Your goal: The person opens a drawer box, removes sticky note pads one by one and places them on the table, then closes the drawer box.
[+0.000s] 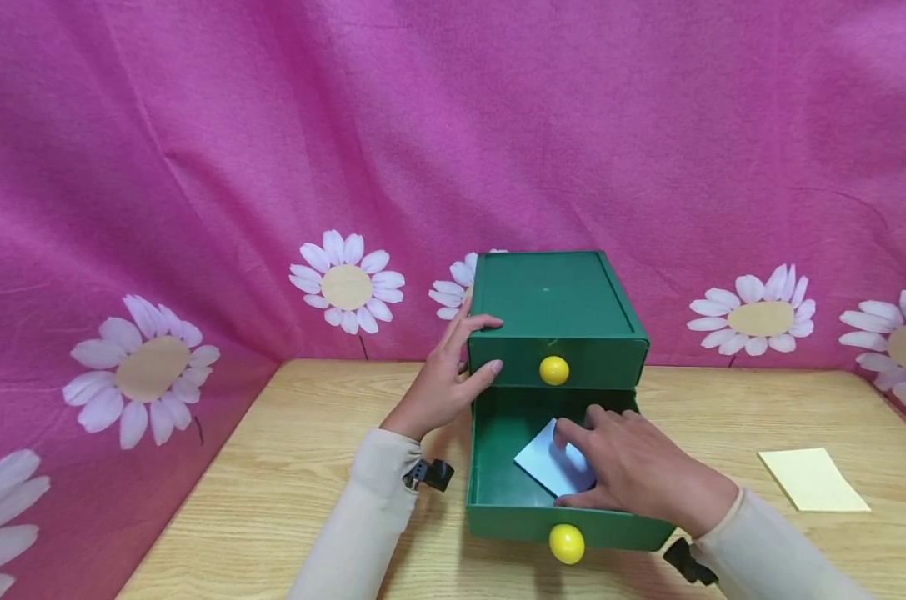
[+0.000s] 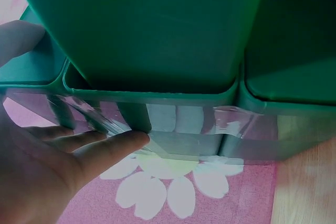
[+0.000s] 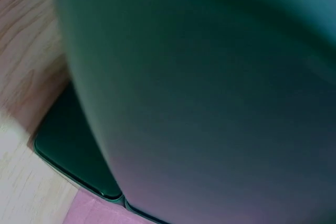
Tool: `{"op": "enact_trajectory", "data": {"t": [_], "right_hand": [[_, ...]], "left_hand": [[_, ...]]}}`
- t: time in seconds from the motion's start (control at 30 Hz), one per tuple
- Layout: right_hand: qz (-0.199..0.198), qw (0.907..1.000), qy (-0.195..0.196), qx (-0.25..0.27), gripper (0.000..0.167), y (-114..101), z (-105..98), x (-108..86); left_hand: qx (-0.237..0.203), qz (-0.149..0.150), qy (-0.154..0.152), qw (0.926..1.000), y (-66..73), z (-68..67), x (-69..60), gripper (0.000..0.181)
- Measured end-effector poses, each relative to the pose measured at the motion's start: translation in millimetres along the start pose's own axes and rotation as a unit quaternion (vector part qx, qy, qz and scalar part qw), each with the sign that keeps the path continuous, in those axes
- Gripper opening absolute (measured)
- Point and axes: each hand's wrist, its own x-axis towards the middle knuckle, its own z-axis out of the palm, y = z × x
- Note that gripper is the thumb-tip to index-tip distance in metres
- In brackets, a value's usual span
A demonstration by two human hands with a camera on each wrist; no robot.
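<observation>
A green two-drawer cabinet (image 1: 550,292) with yellow knobs stands on the table. My left hand (image 1: 441,383) rests against its left side, a finger over the top edge and the thumb by the upper drawer front; the left wrist view shows fairly straight fingers (image 2: 113,148) touching its see-through side. The lower drawer (image 1: 490,467) is pulled out. Inside it my right hand (image 1: 633,454) curls over a light-blue square of note paper (image 1: 553,462), with a finger at its upper corner and the thumb at its lower edge. Its other fingertips are hidden. In the right wrist view, the drawer's wall (image 3: 184,103) blocks the hand.
A pale yellow square of note paper (image 1: 814,480) lies on the wooden table (image 1: 295,483) to the right of the cabinet. The upper drawer (image 1: 505,362) is closed. A pink cloth (image 1: 535,125) with daisies hangs behind and on the left.
</observation>
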Motion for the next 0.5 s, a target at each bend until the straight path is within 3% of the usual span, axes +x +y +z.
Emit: {"op": "enact_trajectory", "data": {"t": [0.27, 0.5], "right_hand": [[0.014, 0.9998, -0.009, -0.005, 0.067, -1.7, -3.1, 1.6], [0.014, 0.9996, 0.013, -0.021, 0.062, -2.3, -2.1, 1.9]], "left_hand": [[-0.005, 0.003, 0.0, 1.0, -0.7, 0.0, -1.0, 0.05], [-0.002, 0.009, -0.001, 1.0, -1.0, -0.1, -0.2, 0.049]]}}
